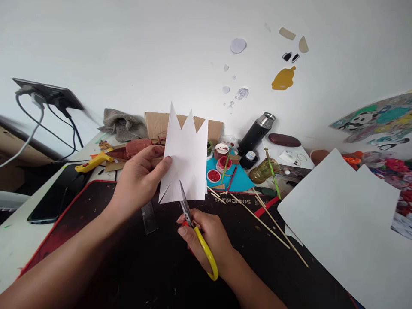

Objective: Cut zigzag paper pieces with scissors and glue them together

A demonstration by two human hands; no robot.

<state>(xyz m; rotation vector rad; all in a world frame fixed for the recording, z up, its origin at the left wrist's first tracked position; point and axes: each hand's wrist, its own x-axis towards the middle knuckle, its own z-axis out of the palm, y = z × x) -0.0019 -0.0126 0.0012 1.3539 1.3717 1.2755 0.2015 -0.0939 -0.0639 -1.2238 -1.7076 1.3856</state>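
My left hand [141, 174] pinches the left edge of a white sheet of paper [188, 159] between thumb and fingers, holding it up over the black mat. Pointed zigzag teeth run along the paper's top, and a slanting cut or dark line shows near its lower left corner. In my right hand [209, 231] is a pair of scissors [185, 206] with yellow and red handles. Their blades point up at the paper's lower edge and look nearly closed. Whether the paper lies between the blades I cannot tell.
Open paint pots [213, 175] stand on a blue sheet [243, 182] behind the paper. Thin wooden sticks [267, 225] lie on the mat [154, 266], and a clear ruler [149, 219] sits left. A black flask [257, 134], a yellow glue gun [93, 163] and large white sheets [350, 227] are around.
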